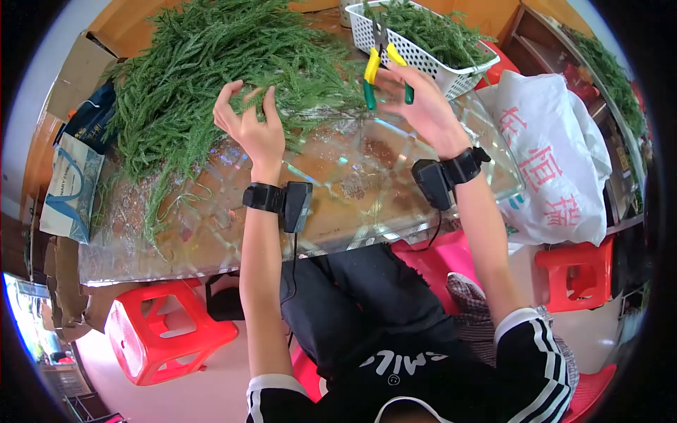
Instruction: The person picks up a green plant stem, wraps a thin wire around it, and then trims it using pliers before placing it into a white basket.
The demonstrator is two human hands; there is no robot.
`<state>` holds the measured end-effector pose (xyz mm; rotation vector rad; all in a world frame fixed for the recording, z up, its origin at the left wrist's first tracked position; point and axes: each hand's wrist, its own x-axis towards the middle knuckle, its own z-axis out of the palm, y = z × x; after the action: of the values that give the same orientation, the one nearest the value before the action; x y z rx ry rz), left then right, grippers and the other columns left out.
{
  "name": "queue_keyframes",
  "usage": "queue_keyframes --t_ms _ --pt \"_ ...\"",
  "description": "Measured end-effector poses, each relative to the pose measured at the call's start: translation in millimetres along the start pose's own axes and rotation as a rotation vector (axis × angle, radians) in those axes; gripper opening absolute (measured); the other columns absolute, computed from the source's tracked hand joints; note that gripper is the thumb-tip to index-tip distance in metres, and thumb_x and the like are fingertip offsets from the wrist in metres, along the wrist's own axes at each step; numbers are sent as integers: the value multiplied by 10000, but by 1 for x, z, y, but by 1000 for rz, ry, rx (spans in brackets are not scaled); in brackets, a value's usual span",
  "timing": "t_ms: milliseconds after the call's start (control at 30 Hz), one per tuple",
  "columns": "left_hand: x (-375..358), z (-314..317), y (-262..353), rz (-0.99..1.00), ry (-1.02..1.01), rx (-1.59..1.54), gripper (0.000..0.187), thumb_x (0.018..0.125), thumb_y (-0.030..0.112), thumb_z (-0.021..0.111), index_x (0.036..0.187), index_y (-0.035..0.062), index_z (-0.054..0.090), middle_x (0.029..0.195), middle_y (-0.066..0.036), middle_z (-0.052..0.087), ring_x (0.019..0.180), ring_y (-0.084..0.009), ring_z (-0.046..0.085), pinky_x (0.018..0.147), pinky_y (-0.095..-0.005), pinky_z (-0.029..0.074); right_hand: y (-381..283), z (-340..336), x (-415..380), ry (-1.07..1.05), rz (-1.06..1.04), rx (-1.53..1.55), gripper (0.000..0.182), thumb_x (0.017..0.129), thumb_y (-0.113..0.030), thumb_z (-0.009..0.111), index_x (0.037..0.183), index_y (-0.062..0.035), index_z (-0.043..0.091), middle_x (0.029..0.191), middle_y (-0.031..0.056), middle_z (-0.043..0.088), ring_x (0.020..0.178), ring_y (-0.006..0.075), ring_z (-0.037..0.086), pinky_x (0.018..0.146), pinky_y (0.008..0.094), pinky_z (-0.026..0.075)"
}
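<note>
My right hand (424,113) holds a pair of pliers (371,67) with yellow and green handles. Their dark jaws point away from me and the handles are spread apart. To the left, my left hand (255,134) is raised at the near edge of a big heap of green artificial pine sprigs (204,63). Its thumb and fingers are curved and apart, with greenery showing between them; whether a strand touches the fingers is hard to see. Each wrist wears a black strap with a small box.
A white perforated basket (451,76) of green sprigs stands at the back right, beside a white plastic bag (553,162) with red writing. Paper bags (70,187) sit at the table's left edge. Red stools (166,331) stand below. A clear sheet covers the table (338,211).
</note>
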<state>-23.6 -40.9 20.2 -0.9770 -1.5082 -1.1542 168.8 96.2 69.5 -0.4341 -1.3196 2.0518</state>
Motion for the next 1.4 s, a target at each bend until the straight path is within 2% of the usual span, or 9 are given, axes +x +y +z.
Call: queue_keyframes --t_ms 33,133,300,400,667,833,933,1067,1400 --pt "0 -1 1 -1 3 5 120 717 113 701 754 19 636 1082 -61 497 986 -244 454 852 -387 311 3 2 4 -5 1 -1 184 854 -199 523 942 -39 550 1001 75 589 900 194 562 747 376 444" --pt "-1 0 4 20 -41 28 130 694 71 698 809 56 640 1092 -53 488 990 -239 455 857 -382 311 20 7 19 -383 103 297 198 853 -157 529 1017 -49 511 1032 76 574 929 175 555 735 340 447" --pt "-3 -3 3 50 -104 89 195 658 32 695 836 85 635 1097 -47 482 988 -232 454 861 -377 311 47 24 17 -350 43 107 288 830 -119 547 1102 -51 481 1027 80 561 917 183 551 753 331 451" --pt "-1 -2 6 32 -105 42 204 638 -1 682 818 78 627 1095 -48 482 990 -231 452 871 -380 303 56 29 19 -217 -251 -188 418 789 -78 572 1188 -36 455 1032 81 552 932 180 531 763 311 439" --pt "-8 0 16 33 -219 -47 200 610 -51 668 750 71 595 1103 -55 485 1006 -236 445 887 -391 287 59 10 21 -415 -163 143 578 721 4 550 1278 -38 398 1098 72 512 960 145 481 808 276 391" --pt "-9 -2 16 44 -221 -53 207 593 -56 673 722 74 577 1109 -51 487 1015 -238 442 888 -390 286 59 8 19 -446 -140 120 603 688 24 537 1271 -38 399 1141 84 502 951 146 486 820 273 386" --pt "-10 0 17 68 -238 -38 209 587 -56 671 718 71 569 1105 -47 492 1020 -240 439 888 -387 284 57 13 14 -394 -314 -57 600 670 9 531 1255 -17 401 1178 104 493 936 148 488 792 265 388" --pt "-11 0 16 65 -230 -53 213 579 -48 677 698 69 543 1098 -47 498 1016 -240 437 888 -383 285 56 13 14 -463 -333 -99 613 640 -5 491 1247 -8 401 1198 120 486 914 155 489 772 265 388" --pt "-12 4 17 -110 -175 -215 233 571 -53 675 682 31 489 1085 -73 501 988 -263 447 857 -388 326 61 14 12 -512 -242 -47 651 599 -27 441 1249 -16 403 1150 126 505 871 166 488 733 272 401"
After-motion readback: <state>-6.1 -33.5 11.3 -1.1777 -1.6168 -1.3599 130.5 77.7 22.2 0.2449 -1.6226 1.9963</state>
